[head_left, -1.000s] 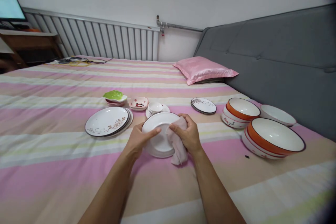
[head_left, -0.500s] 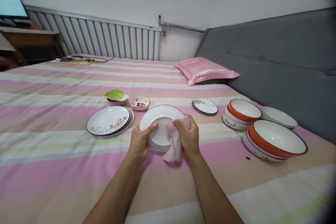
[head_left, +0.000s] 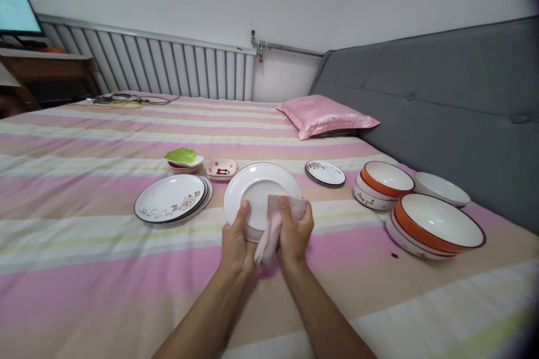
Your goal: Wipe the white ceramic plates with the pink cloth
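A white plate point(head_left: 252, 185) is held up above the bed, its plain underside with the foot ring facing me. My left hand point(head_left: 236, 241) grips its lower left edge, thumb pressed on the underside. A pale pink cloth point(head_left: 272, 230) lies over the plate's lower right part. My right hand point(head_left: 296, 230) is closed around the cloth and the plate's right edge, thumb on top of the cloth. The cloth's loose end hangs down between my hands. Fingers behind the plate are hidden.
Flowered plates point(head_left: 168, 199) are stacked at left, small plates point(head_left: 325, 173) at right. A green leaf-shaped dish point(head_left: 183, 156) and a pink dish point(head_left: 222, 168) sit behind. Orange-rimmed bowls point(head_left: 438, 224) stand at right. Farther back are a pink pillow point(head_left: 326, 115) and cables point(head_left: 135, 100).
The plate has tipped up, showing more of its underside. My right hand and the cloth have shifted left and slightly down across it. The whole view has moved slightly.
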`<state>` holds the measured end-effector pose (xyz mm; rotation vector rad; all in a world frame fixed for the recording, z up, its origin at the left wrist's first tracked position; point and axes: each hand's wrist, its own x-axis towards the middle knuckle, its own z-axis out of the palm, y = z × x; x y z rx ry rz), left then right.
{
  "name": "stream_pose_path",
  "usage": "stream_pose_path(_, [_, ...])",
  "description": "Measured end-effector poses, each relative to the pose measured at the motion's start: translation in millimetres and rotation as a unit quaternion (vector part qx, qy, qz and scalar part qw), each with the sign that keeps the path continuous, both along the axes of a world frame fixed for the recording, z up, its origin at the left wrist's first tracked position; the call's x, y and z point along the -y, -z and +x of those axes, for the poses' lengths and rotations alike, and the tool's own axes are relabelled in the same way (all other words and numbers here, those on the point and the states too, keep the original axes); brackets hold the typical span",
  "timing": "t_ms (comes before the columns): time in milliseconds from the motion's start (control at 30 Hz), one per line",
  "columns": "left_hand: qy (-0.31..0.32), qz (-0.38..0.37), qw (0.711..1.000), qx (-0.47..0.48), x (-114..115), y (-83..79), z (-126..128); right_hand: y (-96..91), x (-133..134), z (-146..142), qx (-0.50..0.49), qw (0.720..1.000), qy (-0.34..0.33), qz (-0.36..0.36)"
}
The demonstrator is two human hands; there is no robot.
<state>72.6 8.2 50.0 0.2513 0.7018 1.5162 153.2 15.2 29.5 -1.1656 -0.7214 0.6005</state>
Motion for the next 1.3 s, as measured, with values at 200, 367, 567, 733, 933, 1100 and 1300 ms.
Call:
stream_pose_path(200, [0.092,0.113,0.951,-0.273,-13.9,-13.4,-41.9,-16.1,-5.4,31.9,0.047,0.991,-0.113,0.048])
stream_pose_path(367, [0.101,0.206,0.830,-0.509,-15.3,-32.2,-73.2,-21.4,0.9,30.5,0.152,0.954,-0.255,0.042])
stream_pose_path(567, [0.165,0.269,0.701,-0.639,-11.6,-38.6,-77.7,-17.5,4.3,24.5,0.263,0.907,-0.325,0.041])
stream_pose_path(733, [0.180,0.266,0.697,-0.641,-12.9,-33.9,-78.6,-16.7,4.6,23.2,0.273,0.912,-0.291,0.098])
stream_pose_path(933, [0.168,0.272,0.700,-0.639,-15.2,-30.1,-80.2,-6.8,-0.7,16.7,0.251,0.952,-0.141,0.103])
stream_pose_path(1100, [0.114,0.220,0.757,-0.605,-7.6,-26.6,-72.7,-11.0,5.7,17.4,0.310,0.934,-0.150,0.098])
stream_pose_path(1300, [-0.010,0.126,0.828,-0.546,49.4,-2.5,-58.2,-34.4,51.3,13.0,0.476,0.867,-0.092,0.120])
